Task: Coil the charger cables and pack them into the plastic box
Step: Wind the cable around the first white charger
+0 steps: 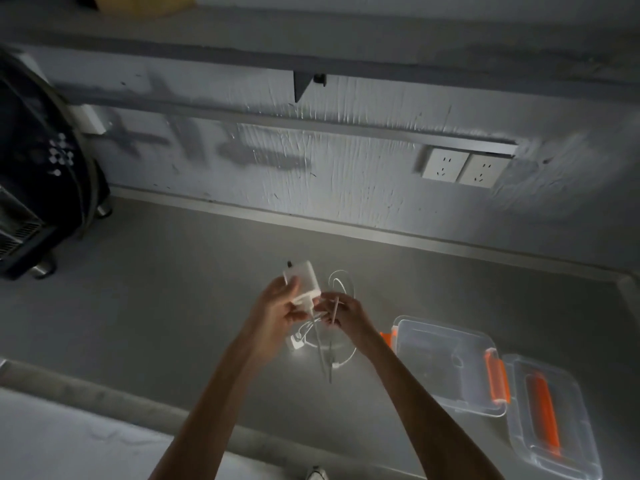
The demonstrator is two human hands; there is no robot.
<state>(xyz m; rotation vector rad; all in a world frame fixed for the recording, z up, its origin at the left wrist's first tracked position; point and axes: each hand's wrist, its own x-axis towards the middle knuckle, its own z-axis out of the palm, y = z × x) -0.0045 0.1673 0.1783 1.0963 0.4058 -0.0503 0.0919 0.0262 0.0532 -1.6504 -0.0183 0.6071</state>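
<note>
My left hand point(278, 304) grips a white charger brick point(302, 279), held up above the grey counter. My right hand point(343, 315) pinches its white cable point(334, 308) right beside the brick. Loose loops of white cable point(341, 282) curl behind my fingers, and more cable with a small white plug point(297, 342) lies or hangs below my hands. The clear plastic box point(446, 367) with orange latches stands open on the counter to the right, and nothing can be seen inside it. Its clear lid point(550, 417), with an orange handle, lies just right of it.
A dark appliance point(38, 188) on metal feet stands at the far left of the counter point(173, 289). Two white wall sockets point(464, 166) sit on the back wall at right, under a shelf. The counter's front edge runs along the bottom left.
</note>
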